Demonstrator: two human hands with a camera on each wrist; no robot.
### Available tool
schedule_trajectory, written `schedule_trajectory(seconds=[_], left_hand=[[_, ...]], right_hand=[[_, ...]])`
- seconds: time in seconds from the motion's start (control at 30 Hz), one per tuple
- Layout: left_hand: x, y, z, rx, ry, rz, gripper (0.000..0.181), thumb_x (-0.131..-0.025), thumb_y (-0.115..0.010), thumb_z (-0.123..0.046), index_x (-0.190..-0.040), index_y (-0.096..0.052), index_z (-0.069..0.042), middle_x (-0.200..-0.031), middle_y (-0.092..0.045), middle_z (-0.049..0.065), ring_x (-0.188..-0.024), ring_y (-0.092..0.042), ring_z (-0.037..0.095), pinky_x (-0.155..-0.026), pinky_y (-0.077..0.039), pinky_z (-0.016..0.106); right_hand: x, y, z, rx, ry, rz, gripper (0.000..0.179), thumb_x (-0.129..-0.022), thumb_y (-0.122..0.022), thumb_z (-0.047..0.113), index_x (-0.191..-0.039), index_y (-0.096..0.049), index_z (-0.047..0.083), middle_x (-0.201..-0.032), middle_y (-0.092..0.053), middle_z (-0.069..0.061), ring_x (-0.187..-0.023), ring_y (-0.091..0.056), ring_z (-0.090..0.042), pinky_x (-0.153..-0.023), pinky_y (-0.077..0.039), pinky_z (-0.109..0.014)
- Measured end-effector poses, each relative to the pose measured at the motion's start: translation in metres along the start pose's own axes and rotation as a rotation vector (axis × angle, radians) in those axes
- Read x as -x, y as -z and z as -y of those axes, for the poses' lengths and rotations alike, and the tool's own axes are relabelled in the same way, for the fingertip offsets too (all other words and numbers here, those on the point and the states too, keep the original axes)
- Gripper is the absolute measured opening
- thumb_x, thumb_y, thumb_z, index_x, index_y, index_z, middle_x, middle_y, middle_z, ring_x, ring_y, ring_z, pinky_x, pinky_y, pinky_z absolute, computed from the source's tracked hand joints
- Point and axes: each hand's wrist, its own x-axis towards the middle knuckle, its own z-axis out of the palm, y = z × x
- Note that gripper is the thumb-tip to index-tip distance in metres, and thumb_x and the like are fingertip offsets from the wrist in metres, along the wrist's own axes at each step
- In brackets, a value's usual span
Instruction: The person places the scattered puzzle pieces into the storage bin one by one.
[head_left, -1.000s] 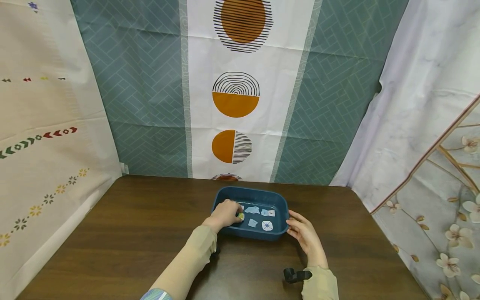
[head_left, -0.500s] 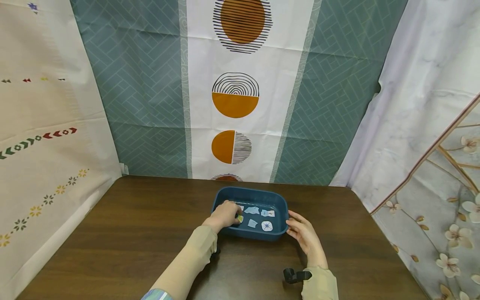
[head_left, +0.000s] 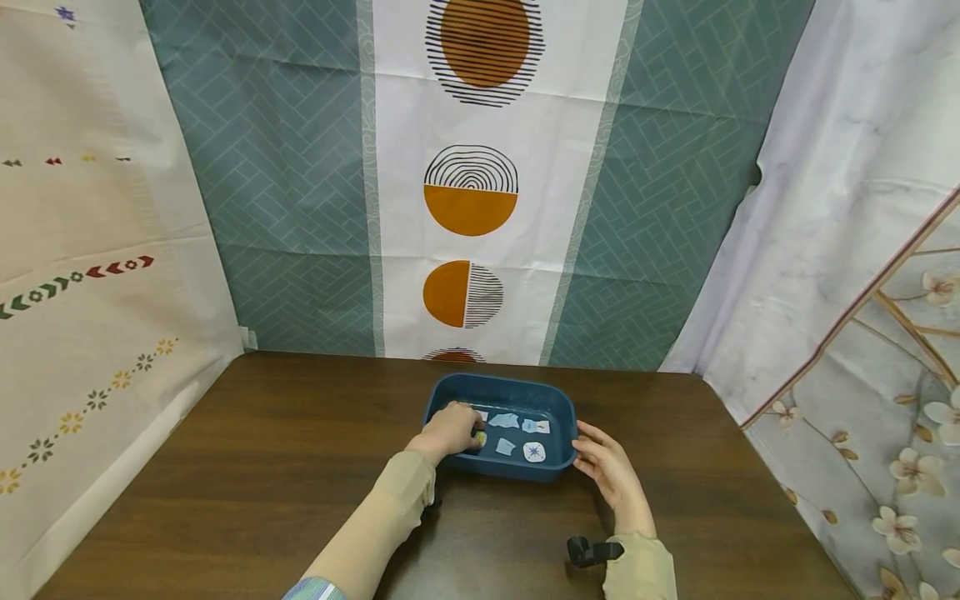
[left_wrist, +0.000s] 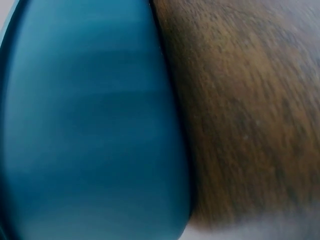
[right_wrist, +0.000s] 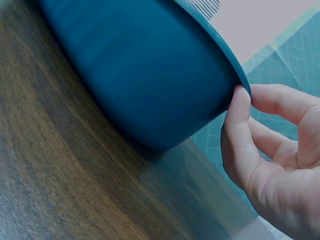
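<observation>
A dark blue plastic tub stands on the table, with flat pieces inside. My left hand reaches over its left end, and the thumb and fingers pinch a small yellow-green piece, partly hidden by the hand. Beside it lie a jagged light-blue piece, a blue-and-white piece, a plain light-blue piece and a rounded white piece with a blue compass star. At the tub's right end my right hand holds the rim; the right wrist view shows thumb and finger pressed against it.
The brown wooden table surrounds the tub. Hanging cloths with printed patterns border it at the back, left and right. In the left wrist view, the tub's outer wall fills the left half.
The yellow-green piece has shifted slightly left and down under my left fingers. The tub, the other pieces and my right hand look the same.
</observation>
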Motion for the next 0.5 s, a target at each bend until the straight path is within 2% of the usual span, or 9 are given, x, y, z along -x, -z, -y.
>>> schedule_trajectory(seconds=[0.17,0.33,0.5], left_hand=[[-0.002,-0.002,-0.002,-0.025,-0.014,-0.035,0.027,-0.086,-0.074,-0.026,-0.109,-0.075,-0.012,-0.115,-0.07,0.006,-0.104,-0.058,0.024,-0.093,-0.051,0.043],[-0.004,-0.005,-0.003,-0.092,-0.046,-0.111,0.023,-0.087,-0.075,-0.025,-0.106,-0.075,-0.012,-0.108,-0.07,0.005,-0.098,-0.058,0.024,-0.084,-0.054,0.04],[-0.004,-0.003,-0.006,-0.144,-0.077,-0.204,0.022,-0.086,-0.076,-0.023,-0.105,-0.076,-0.013,-0.103,-0.07,0.005,-0.097,-0.06,0.023,-0.081,-0.055,0.039]], right_hand=[[0.005,-0.011,0.017,0.053,-0.147,-0.116,0.055,-0.095,-0.053,0.0,-0.146,-0.034,-0.01,-0.085,-0.065,0.007,-0.073,-0.063,-0.007,-0.07,-0.054,-0.019],[0.005,-0.011,0.018,0.087,-0.138,-0.145,0.055,-0.094,-0.053,-0.001,-0.144,-0.035,-0.011,-0.084,-0.063,0.006,-0.071,-0.061,-0.006,-0.069,-0.054,-0.018],[0.007,-0.012,0.02,0.157,-0.13,-0.162,0.054,-0.093,-0.054,-0.001,-0.143,-0.036,-0.011,-0.084,-0.059,0.006,-0.07,-0.058,-0.005,-0.067,-0.053,-0.018]])
